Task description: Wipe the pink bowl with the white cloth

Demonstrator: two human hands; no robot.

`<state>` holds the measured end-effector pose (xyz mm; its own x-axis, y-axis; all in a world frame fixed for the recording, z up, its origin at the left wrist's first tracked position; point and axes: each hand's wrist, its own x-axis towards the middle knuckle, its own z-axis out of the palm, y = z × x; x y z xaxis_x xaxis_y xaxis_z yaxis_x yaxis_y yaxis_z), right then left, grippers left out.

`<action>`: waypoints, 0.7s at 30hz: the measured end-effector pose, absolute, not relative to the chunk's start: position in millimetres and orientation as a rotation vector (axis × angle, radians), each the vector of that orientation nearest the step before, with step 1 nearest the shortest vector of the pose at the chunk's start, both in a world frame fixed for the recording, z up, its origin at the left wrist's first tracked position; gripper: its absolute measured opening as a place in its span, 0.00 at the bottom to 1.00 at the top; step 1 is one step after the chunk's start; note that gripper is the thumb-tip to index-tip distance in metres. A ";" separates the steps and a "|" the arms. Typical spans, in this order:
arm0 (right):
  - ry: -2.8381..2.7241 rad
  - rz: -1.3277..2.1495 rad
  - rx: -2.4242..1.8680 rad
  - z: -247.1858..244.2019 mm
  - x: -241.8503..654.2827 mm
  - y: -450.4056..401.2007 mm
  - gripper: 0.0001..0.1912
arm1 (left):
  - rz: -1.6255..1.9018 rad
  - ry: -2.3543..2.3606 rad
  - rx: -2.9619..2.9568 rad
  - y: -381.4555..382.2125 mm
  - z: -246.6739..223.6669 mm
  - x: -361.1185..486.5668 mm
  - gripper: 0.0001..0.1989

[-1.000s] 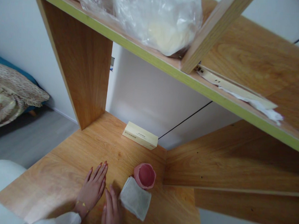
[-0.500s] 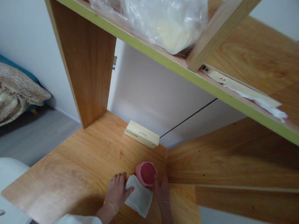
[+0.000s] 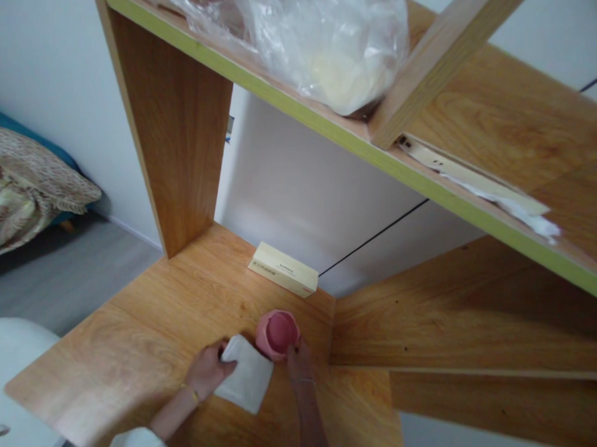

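A folded white cloth (image 3: 245, 374) lies on the wooden desktop, slightly lifted at its left edge. My left hand (image 3: 209, 367) is closed on that edge, thumb on top and fingers at the far side. Just beyond the cloth is a pink, faceted bowl-like pot (image 3: 264, 335) with a round opening, its inside a darker pink. At its right rim my right hand (image 3: 300, 362) grips it, fingers closed on the edge. The pot's near side touches or almost touches the cloth.
A long cream box (image 3: 283, 271) stands by the back panel. Overhead, a shelf with a yellow-green edge (image 3: 284, 116) holds a clear plastic bag (image 3: 338, 45) and a cream strip (image 3: 474, 173). A wooden side panel (image 3: 424, 317) borders the right. A white chair (image 3: 11, 362) is at lower left.
Both hands have moved left, the cloth going with my left hand and the pink pot with my right. My left hand has closed on the cloth's edge. The view has shifted slightly.
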<state>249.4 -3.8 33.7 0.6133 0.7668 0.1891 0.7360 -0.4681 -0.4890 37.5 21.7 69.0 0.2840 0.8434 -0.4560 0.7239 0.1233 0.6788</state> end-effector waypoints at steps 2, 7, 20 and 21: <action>-1.217 0.205 -2.272 36.4 233.3 11.5 0.11 | 0.179 1.499 1.592 36.6 70.9 9.6 0.15; -1.321 0.443 -2.173 44.8 191.7 58.5 0.12 | 0.174 1.688 1.595 63.4 76.9 -29.5 0.19; -1.368 0.568 -2.177 50.2 139.9 95.4 0.19 | 0.759 1.858 1.912 53.4 34.2 -48.2 0.24; -1.366 0.561 -2.168 48.3 139.7 95.2 0.19 | 0.803 1.822 1.938 53.2 29.4 -50.8 0.24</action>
<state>139.7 95.2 48.3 0.4080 0.9101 -0.0724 0.6981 -0.3621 -0.6176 -50.8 53.2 29.4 0.0064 0.9876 0.1569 0.7822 -0.1027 0.6145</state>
